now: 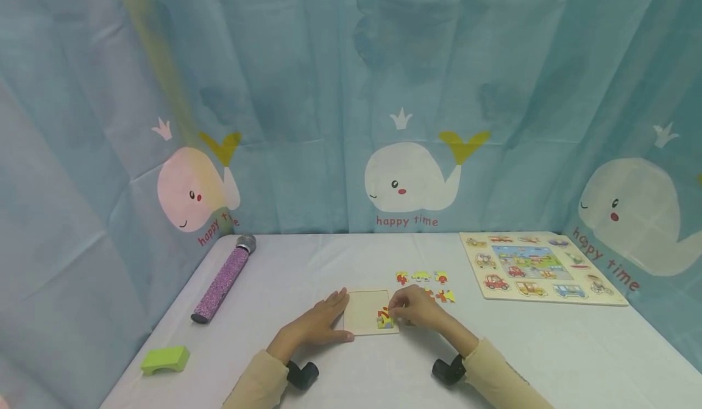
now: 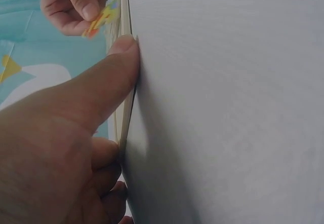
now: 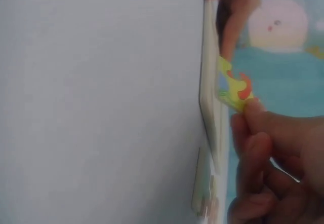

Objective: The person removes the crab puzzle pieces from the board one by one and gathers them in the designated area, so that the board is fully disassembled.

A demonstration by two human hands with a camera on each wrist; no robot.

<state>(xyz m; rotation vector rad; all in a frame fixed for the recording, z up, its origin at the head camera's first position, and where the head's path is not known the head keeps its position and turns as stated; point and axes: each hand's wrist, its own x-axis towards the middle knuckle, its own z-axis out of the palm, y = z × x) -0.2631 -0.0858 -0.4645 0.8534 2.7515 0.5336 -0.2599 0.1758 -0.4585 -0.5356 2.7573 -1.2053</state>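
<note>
A shallow wooden puzzle tray (image 1: 362,314) lies flat in front of me. My left hand (image 1: 320,322) rests at its left side, fingers extended along the edge and thumb touching the near edge. Between thumb and fingertips, my right hand (image 1: 419,308) pinches a yellow and red puzzle piece (image 1: 385,319) over the tray's near right corner. The right wrist view shows that puzzle piece (image 3: 234,87) tilted above the rim. Several loose puzzle pieces (image 1: 421,276) lie beyond the tray to the right. Another is partly hidden beneath the right hand.
A large wooden vehicle puzzle board (image 1: 584,275) lies at the back right. To the left are a purple glitter microphone (image 1: 222,284) and a green arched block (image 1: 166,359). A blue whale-print curtain (image 1: 307,171) surrounds the white table (image 1: 384,378).
</note>
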